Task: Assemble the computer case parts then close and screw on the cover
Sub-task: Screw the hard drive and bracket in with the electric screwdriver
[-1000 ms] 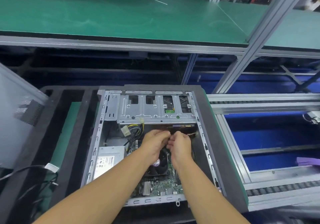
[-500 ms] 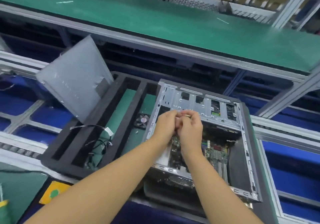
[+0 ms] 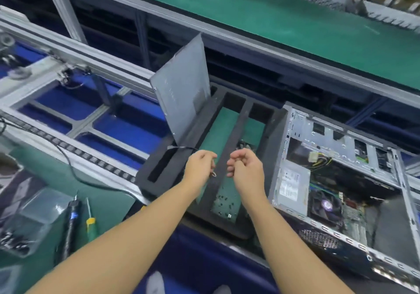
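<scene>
The open computer case [image 3: 341,180] lies on its side at the right, showing its power supply [image 3: 288,182], cooler fan [image 3: 326,205] and drive cage. The grey side cover [image 3: 181,93] leans upright in a slot of the black foam tray [image 3: 236,134]. Both hands hover over the tray, left of the case. My left hand [image 3: 201,165] has curled fingers, and a small pale loop, perhaps a wire tie [image 3: 213,174], hangs from them. My right hand [image 3: 244,166] is loosely curled and holds nothing I can see. Small dark screws [image 3: 223,202] lie on the tray's green floor.
An electric screwdriver [image 3: 70,221] and a green-handled screwdriver [image 3: 89,218] lie on the green mat at the lower left, beside a clear plastic box [image 3: 29,221]. A black cable [image 3: 68,164] crosses the conveyor rail. A green shelf [image 3: 295,21] runs behind.
Both hands have pulled out of the case, moved left over the foam tray and come apart. The view has swung left, so the case now sits at the right.
</scene>
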`<action>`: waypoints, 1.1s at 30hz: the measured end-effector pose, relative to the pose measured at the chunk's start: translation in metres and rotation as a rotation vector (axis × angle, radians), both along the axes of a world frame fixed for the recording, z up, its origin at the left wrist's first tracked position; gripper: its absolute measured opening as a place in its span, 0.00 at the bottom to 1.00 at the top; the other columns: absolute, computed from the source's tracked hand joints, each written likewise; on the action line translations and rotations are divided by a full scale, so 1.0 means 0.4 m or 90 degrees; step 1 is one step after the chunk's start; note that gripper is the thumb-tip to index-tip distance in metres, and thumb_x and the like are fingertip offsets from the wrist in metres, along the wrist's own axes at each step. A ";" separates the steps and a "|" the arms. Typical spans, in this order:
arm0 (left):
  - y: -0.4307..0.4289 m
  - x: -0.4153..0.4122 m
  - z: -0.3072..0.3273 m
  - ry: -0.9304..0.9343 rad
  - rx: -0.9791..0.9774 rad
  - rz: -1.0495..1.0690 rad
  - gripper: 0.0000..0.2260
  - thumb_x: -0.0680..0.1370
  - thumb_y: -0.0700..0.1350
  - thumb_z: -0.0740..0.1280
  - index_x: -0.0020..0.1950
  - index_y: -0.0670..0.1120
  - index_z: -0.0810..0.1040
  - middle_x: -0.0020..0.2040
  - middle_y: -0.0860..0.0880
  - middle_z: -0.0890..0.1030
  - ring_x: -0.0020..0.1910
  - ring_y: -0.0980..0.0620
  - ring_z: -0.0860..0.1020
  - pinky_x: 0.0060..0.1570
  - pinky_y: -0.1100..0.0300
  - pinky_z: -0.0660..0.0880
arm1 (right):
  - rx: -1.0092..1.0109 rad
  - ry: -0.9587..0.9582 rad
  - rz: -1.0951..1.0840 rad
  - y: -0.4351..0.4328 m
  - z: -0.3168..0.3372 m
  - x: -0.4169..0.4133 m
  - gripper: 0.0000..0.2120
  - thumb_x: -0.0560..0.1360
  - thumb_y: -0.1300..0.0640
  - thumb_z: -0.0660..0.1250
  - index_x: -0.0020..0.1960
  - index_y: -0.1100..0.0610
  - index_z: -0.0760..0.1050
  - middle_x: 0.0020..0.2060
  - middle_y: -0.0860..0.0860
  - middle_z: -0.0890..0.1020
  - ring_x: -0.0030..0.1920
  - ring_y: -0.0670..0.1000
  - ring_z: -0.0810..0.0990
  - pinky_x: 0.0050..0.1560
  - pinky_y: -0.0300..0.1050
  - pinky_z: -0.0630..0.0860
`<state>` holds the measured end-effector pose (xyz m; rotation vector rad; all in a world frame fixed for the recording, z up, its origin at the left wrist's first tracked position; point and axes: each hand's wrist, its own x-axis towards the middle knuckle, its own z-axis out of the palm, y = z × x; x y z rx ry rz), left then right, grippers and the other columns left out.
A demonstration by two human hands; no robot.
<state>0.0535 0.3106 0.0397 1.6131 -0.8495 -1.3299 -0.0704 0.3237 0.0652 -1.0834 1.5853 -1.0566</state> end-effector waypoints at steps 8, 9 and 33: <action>0.046 0.177 -0.161 -0.063 0.067 -0.047 0.12 0.80 0.39 0.57 0.48 0.49 0.80 0.36 0.52 0.82 0.30 0.58 0.77 0.30 0.67 0.71 | 0.160 0.034 0.051 0.049 -0.103 0.119 0.13 0.79 0.70 0.55 0.48 0.58 0.76 0.37 0.53 0.82 0.32 0.46 0.77 0.32 0.37 0.77; 0.059 0.203 -0.173 -0.087 0.062 -0.051 0.12 0.80 0.39 0.58 0.47 0.50 0.79 0.36 0.53 0.82 0.30 0.58 0.78 0.31 0.66 0.71 | 0.172 0.031 0.079 0.057 -0.118 0.152 0.13 0.80 0.70 0.55 0.48 0.58 0.76 0.36 0.53 0.82 0.32 0.47 0.77 0.31 0.37 0.76; 0.455 0.768 -0.374 -0.484 0.502 0.073 0.30 0.75 0.53 0.73 0.70 0.41 0.66 0.67 0.42 0.72 0.63 0.39 0.76 0.57 0.46 0.76 | 0.279 0.102 0.510 0.216 -0.291 0.774 0.12 0.80 0.68 0.56 0.50 0.54 0.72 0.39 0.51 0.82 0.35 0.46 0.77 0.40 0.41 0.75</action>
